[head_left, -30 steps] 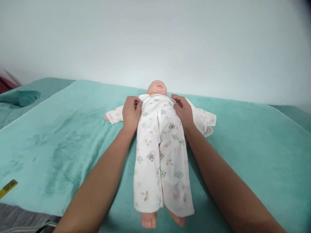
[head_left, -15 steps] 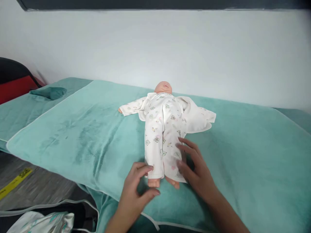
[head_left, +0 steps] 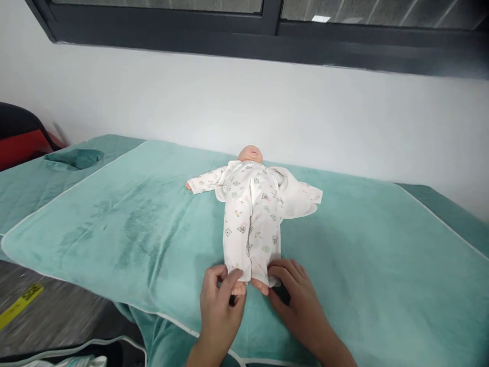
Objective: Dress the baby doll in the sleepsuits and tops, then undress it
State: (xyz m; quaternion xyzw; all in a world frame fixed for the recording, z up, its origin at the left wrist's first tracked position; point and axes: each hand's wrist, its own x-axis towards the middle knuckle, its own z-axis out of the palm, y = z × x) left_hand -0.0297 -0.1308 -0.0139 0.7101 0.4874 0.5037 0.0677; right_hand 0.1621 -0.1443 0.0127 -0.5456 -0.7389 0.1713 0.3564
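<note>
Doll (head_left: pixel 250 204) is laid face-up mid-blanket (head_left: pixel 114 229), head toward the wall, feet near the front edge. Left hand (head_left: pixel 219 306) is closed in a pinch on the trouser cuff (head_left: pixel 235 270) at one foot. Right hand (head_left: pixel 298 300) is curled w/ fingertips on the other cuff (head_left: pixel 273 278); whether it's gripped can't be told. Judged best: only cloth is pinched, not the feet, & both cuffs are worked evenly, in line w/ the legs, so the doll isn't dragged off the edge.
</note>
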